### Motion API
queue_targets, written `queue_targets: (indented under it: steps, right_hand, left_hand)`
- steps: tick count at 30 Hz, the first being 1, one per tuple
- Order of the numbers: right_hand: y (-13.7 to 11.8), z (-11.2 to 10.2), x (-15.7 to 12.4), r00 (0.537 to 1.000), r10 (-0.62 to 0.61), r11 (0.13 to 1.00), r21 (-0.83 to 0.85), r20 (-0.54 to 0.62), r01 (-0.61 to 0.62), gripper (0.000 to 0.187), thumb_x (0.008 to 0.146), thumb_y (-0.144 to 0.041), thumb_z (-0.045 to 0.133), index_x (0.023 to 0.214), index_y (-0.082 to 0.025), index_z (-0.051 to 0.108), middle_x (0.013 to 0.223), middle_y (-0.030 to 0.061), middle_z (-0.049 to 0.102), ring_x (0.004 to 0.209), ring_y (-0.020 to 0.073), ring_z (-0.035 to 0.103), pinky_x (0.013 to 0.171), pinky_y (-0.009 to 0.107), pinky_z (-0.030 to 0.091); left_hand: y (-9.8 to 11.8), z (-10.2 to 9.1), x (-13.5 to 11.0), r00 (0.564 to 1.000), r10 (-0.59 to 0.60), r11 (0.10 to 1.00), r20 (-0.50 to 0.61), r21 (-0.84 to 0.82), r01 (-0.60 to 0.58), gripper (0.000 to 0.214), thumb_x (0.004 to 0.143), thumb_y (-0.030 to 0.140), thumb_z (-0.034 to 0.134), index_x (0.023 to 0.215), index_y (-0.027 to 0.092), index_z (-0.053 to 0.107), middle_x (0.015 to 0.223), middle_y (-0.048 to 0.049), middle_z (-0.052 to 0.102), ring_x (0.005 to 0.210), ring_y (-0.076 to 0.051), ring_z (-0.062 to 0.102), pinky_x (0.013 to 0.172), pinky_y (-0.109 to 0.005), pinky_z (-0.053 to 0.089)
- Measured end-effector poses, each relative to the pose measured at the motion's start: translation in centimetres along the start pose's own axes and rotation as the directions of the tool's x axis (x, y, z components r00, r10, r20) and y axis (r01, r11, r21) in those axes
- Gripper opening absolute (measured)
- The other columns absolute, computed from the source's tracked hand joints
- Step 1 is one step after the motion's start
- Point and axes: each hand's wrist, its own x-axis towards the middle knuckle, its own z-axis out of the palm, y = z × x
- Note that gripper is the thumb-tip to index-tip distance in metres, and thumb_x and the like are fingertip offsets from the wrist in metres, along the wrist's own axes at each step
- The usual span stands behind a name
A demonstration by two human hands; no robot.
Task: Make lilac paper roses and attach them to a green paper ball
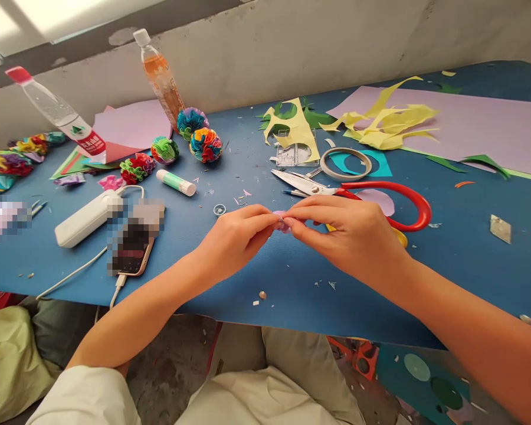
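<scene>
Between my fingertips is a small folded piece of purple paper [282,223], mostly hidden by the fingers. My left hand [236,239] pinches it from the left. From the other side, my right hand [349,233] pinches it too, thumb and forefinger together. Just behind the right hand lies a pair of scissors [418,206] with red handles, its blades pointing left. A roll of tape [346,176] rests beyond the blades on cut blue paper [383,164]. A purple paper circle [378,200] shows through the scissors' handle.
Ruffled paper balls [206,145], a glue stick [176,182] and two bottles [161,82] stand or lie at the back left. A white power bank [88,219] is cabled to a phone [135,245]. Yellow paper scraps [393,127] lie on a purple sheet [482,124] at the back right.
</scene>
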Motion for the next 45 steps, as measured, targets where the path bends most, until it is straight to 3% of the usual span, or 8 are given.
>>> queue_targets:
  steps: [14, 18, 23, 27, 31, 35, 40, 45]
  right_hand:
    - [-0.3, 0.2, -0.1, 0.998, -0.043, 0.993, -0.108, -0.046, 0.038, 0.013, 0.085, -0.019, 0.056, 0.079, -0.019, 0.067, 0.079, 0.0003, 0.071, 0.072, 0.0129, 0.066, 0.064, 0.025, 0.049]
    - [-0.4, 0.1, 0.2, 0.999, 0.006, 0.995, -0.102, -0.049, -0.011, 0.012, 0.084, -0.020, 0.055, 0.075, -0.020, 0.062, 0.073, -0.0006, 0.068, 0.067, 0.0121, 0.063, 0.062, 0.025, 0.047]
    - [0.1, -1.3, 1.0, 0.983, 0.150, 0.986, -0.051, -0.104, -0.156, 0.009, 0.081, -0.022, 0.056, 0.072, -0.021, 0.059, 0.070, -0.0007, 0.065, 0.060, 0.0129, 0.059, 0.057, 0.026, 0.044]
    - [1.4, -2.2, 1.6, 0.962, 0.260, 0.930, -0.248, -0.086, -0.273, 0.016, 0.081, -0.027, 0.054, 0.067, -0.020, 0.058, 0.064, 0.0022, 0.062, 0.056, 0.0146, 0.054, 0.054, 0.030, 0.037]
    - [2.4, -1.8, 1.5, 0.948, 0.319, 0.859, -0.421, -0.007, -0.292, 0.025, 0.085, -0.034, 0.050, 0.066, -0.020, 0.060, 0.066, 0.0046, 0.064, 0.056, 0.0170, 0.053, 0.050, 0.030, 0.032]
    - [1.8, -0.8, 1.1, 0.991, 0.131, 0.974, -0.181, -0.025, -0.133, 0.024, 0.088, -0.027, 0.045, 0.102, -0.020, 0.064, 0.102, 0.0070, 0.068, 0.081, 0.0189, 0.064, 0.068, 0.031, 0.047]
    - [0.6, 0.0, 0.7, 0.992, 0.036, 0.999, 0.011, 0.124, -0.038, 0.015, 0.086, -0.030, 0.056, 0.082, -0.021, 0.067, 0.092, 0.0036, 0.069, 0.084, 0.0167, 0.064, 0.071, 0.028, 0.049]
    - [0.6, -0.1, 0.8, 0.989, 0.094, 0.994, 0.035, 0.115, -0.099, 0.017, 0.084, -0.025, 0.056, 0.072, -0.022, 0.068, 0.084, 0.0016, 0.069, 0.074, 0.0137, 0.063, 0.066, 0.027, 0.047]
  left_hand:
    - [0.3, 0.0, 0.1, 0.998, -0.055, 0.998, -0.010, -0.031, 0.055, 0.016, 0.087, 0.011, 0.054, 0.093, 0.011, 0.069, 0.082, -0.0049, 0.072, 0.067, -0.006, 0.063, 0.059, -0.013, 0.050]
    - [0.5, 0.0, 0.2, 0.983, -0.182, 0.978, 0.022, -0.104, 0.183, 0.016, 0.086, 0.013, 0.054, 0.088, 0.012, 0.070, 0.077, -0.0038, 0.069, 0.059, -0.006, 0.058, 0.054, -0.014, 0.050]
    - [0.2, -0.7, 0.6, 0.906, -0.419, 0.878, 0.067, -0.226, 0.423, 0.019, 0.086, 0.022, 0.056, 0.085, 0.013, 0.071, 0.072, -0.0036, 0.065, 0.062, -0.008, 0.058, 0.050, -0.015, 0.051]
    - [-0.2, -1.1, 0.6, 0.859, -0.502, 0.810, 0.103, -0.292, 0.508, 0.021, 0.087, 0.027, 0.055, 0.085, 0.014, 0.071, 0.074, -0.0036, 0.064, 0.062, -0.009, 0.059, 0.048, -0.015, 0.052]
    - [-0.2, -1.1, 0.6, 0.871, -0.480, 0.835, 0.107, -0.247, 0.491, 0.021, 0.087, 0.025, 0.055, 0.083, 0.014, 0.072, 0.075, -0.0042, 0.065, 0.065, -0.010, 0.059, 0.051, -0.016, 0.052]
    - [0.0, -0.8, 0.6, 0.891, -0.437, 0.870, 0.122, -0.194, 0.453, 0.020, 0.086, 0.022, 0.054, 0.084, 0.014, 0.072, 0.073, -0.0039, 0.065, 0.063, -0.009, 0.057, 0.054, -0.018, 0.052]
    - [0.2, -0.6, 0.5, 0.898, -0.405, 0.874, 0.169, -0.218, 0.435, 0.021, 0.086, 0.021, 0.054, 0.087, 0.013, 0.073, 0.077, -0.0053, 0.067, 0.065, -0.010, 0.059, 0.056, -0.019, 0.053]
    - [0.6, -1.0, 0.7, 0.820, -0.466, 0.745, 0.332, -0.354, 0.566, 0.023, 0.087, 0.028, 0.055, 0.093, 0.018, 0.074, 0.084, -0.0048, 0.068, 0.069, -0.010, 0.061, 0.052, -0.016, 0.055]
